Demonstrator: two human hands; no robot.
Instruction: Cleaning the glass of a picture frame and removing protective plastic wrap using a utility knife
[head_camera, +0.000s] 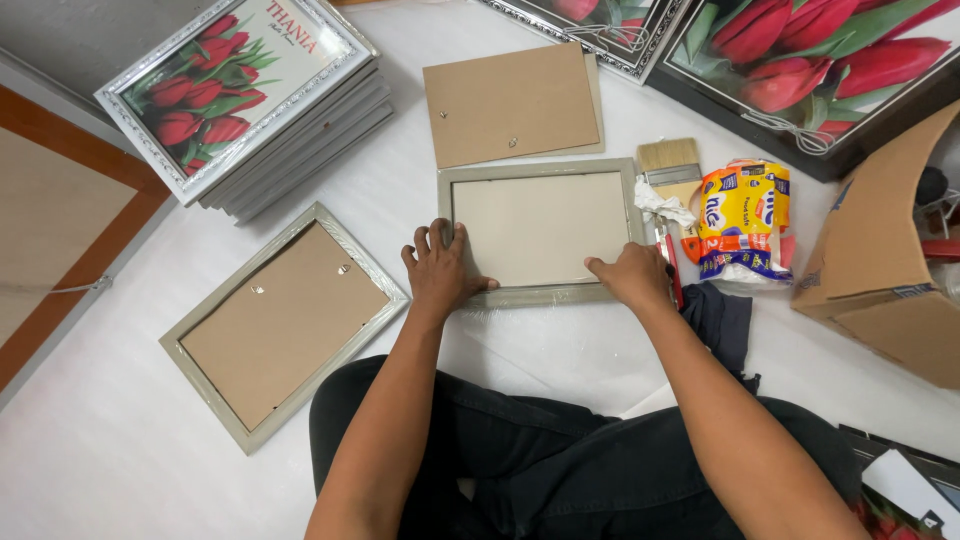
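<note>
- Hands pressing flat on grey rectangular picture frame (540, 235) lying face-down on white floor sheet (120, 450): left hand (440, 268) covering its near-left corner, right hand (630, 275) its near-right corner.
- Brown cardboard backing board (512, 102) lying just beyond.

Both bare forearms extended forward, left hand (440, 268) palm down, fingers spread; right hand (632, 274) palm down, fingers curled, wrists level
</note>
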